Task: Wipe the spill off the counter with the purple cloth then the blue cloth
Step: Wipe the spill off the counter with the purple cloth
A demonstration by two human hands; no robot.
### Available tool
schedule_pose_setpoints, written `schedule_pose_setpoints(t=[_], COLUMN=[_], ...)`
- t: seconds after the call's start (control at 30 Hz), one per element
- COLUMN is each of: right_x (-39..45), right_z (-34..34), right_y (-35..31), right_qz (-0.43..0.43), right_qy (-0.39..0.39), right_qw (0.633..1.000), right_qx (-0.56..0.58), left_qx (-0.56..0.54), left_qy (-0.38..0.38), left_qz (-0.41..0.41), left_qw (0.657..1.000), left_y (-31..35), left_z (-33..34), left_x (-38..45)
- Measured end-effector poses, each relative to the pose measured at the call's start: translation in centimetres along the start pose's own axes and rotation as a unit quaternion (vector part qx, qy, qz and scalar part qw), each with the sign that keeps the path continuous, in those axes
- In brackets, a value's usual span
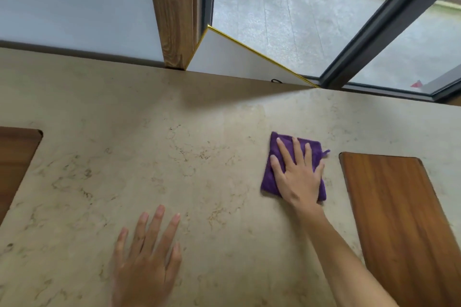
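A beige marbled tabletop [174, 157] fills the view. A wooden board [399, 219] lies on its right side, and the edge of another wooden panel [15, 157] shows far to the left of that board. Just left of the board lies the folded purple cloth [273, 177], flat on the tabletop. The right hand [298, 177] presses on it, palm down, fingers [283, 151] spread flat across the cloth, not gripping. The left hand [147, 259] rests open on the bare tabletop, well left of the board.
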State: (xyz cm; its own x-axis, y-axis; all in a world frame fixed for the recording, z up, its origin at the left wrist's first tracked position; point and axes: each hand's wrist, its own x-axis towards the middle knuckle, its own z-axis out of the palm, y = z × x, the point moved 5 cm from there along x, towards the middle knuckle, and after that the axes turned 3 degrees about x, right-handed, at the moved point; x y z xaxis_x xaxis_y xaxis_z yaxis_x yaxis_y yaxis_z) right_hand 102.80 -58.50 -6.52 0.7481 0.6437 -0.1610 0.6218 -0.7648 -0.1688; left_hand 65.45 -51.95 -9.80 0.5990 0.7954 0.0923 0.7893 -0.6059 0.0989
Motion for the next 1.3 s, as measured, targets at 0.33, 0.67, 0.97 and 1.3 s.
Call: schedule_pose_setpoints(t=[0.33, 0.67, 0.97, 1.3], right_x=[14.5, -10.1, -30.1, 0.0], right_z=[0.7, 3.9, 7.6, 1.6], right_y=[-16.1, -12.1, -3.2, -7.3], right_qz=[-0.097, -0.192, -0.182, -0.056], right_qy=[-0.004, 0.021, -0.011, 0.013], right_qw=[0.995, 0.981, 0.978, 0.998], right_qx=[0.037, 0.011, -0.104, 0.037], left_qx=[0.071, 0.039, 0.017, 0.022], left_qy=[0.011, -0.024, -0.097, -0.112], left_qz=[0.024, 0.0, -0.004, 0.005], left_qw=[0.997, 0.999, 0.995, 0.994], left_y=[-0.4, -0.6, -0.2, -0.2], left_z=[1.8, 0.2, -0.5, -0.2], left_x=[0.1, 0.7, 0.4, 0.2])
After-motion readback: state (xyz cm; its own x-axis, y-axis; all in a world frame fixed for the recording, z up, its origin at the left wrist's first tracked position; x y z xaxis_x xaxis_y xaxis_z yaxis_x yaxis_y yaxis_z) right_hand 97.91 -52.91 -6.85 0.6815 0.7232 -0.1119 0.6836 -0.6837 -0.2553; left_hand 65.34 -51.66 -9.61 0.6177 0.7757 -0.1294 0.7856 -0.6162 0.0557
